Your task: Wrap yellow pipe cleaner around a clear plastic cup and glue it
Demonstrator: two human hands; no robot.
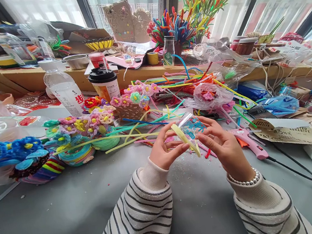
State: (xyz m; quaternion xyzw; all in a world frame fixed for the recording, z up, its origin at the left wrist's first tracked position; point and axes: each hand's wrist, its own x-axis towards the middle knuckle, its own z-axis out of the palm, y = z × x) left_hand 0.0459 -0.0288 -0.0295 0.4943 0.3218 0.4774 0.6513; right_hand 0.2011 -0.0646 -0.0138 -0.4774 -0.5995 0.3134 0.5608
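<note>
Over the middle of the desk I hold a small clear plastic container point(190, 127) with a blue printed label, tilted on its side. A pale yellow pipe cleaner point(182, 135) is wound round its near left end, and a long strand of it seems to run out to the left past my hand. My left hand point(164, 147) is closed, pinching the pipe cleaner at that end between thumb and fingers. On the other side, my right hand point(220, 142) grips the container, fingers behind and thumb in front. The label partly hides under my right fingers.
Finished fuzzy flowers point(86, 123) in pots stand to the left. Loose pipe cleaners point(165, 80) pile up behind. At the right lie a pink glue gun point(249, 144) with a black cord, and sandpaper point(287, 132). A water bottle point(64, 91) and lidded cup point(104, 83) stand behind the flowers.
</note>
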